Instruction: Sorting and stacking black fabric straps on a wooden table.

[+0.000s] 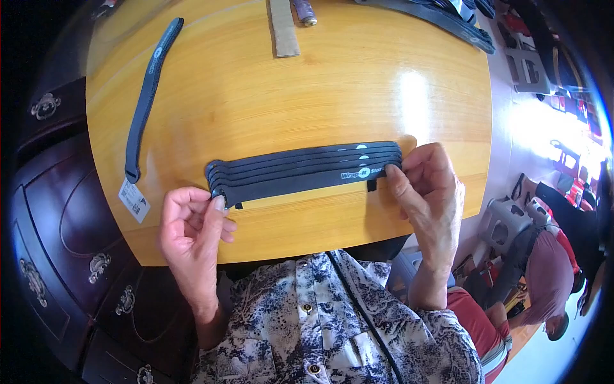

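Several black fabric straps (300,173) lie fanned in a stepped stack across the near part of the table, with pale printing near their right ends. At the stack's left end, my left hand (195,232) pinches the looped tips between thumb and fingers. My right hand (432,192) grips the right end, its thumb on top of the front strap and its fingers behind. Two short black tabs stick out below the front edge. Farther left lies another bundled black strap (144,105), with a white label (134,201) at its near end.
On the yellow wooden table (288,109), a cardboard strip (283,32) and a purple tube (306,13) lie at the far edge. More black straps (448,22) are piled far right. Dark cabinets (70,217) stand left. Grey plastic stools (508,224) and a bending person (550,269) are at right.
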`<action>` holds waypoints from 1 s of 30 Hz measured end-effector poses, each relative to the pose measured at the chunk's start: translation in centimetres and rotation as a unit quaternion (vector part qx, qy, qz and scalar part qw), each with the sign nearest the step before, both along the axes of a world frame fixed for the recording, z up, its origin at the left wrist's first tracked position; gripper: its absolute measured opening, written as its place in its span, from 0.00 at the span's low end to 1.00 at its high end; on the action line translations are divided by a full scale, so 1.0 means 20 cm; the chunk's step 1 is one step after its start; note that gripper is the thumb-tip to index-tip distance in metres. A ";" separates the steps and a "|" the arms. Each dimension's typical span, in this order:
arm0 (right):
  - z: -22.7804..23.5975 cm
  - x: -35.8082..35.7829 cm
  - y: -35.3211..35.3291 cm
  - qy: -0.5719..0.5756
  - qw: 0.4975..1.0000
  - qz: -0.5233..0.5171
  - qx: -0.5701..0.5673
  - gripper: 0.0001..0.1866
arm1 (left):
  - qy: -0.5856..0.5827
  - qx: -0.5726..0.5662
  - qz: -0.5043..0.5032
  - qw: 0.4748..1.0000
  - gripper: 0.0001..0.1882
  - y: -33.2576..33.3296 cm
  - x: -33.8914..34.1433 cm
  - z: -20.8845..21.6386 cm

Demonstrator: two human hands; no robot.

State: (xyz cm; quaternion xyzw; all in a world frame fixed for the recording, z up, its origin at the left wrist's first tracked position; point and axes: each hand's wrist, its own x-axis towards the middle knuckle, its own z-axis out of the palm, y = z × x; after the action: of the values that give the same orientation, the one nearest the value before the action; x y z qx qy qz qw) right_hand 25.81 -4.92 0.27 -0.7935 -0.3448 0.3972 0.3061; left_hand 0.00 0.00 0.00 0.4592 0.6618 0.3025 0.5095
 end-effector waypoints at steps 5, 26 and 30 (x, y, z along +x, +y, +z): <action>0.06 0.01 0.05 0.084 0.996 -0.010 -0.003 0.12 | 0.001 0.020 0.004 1.000 0.06 0.00 0.02 0.02; 0.07 -0.17 0.07 0.040 0.980 0.150 0.128 0.12 | 0.174 0.408 -0.332 0.832 0.14 0.02 0.13 -0.08; -0.02 -0.19 0.14 0.102 0.980 0.137 0.101 0.15 | 0.139 0.360 -0.311 0.869 0.09 0.07 0.12 -0.10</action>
State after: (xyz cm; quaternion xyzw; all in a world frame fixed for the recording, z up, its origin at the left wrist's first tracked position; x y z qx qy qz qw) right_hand 22.10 -2.05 -0.06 -0.6591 -0.4554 0.4770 0.3615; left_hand 2.37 1.37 -1.94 0.8301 0.3940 0.2783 0.2797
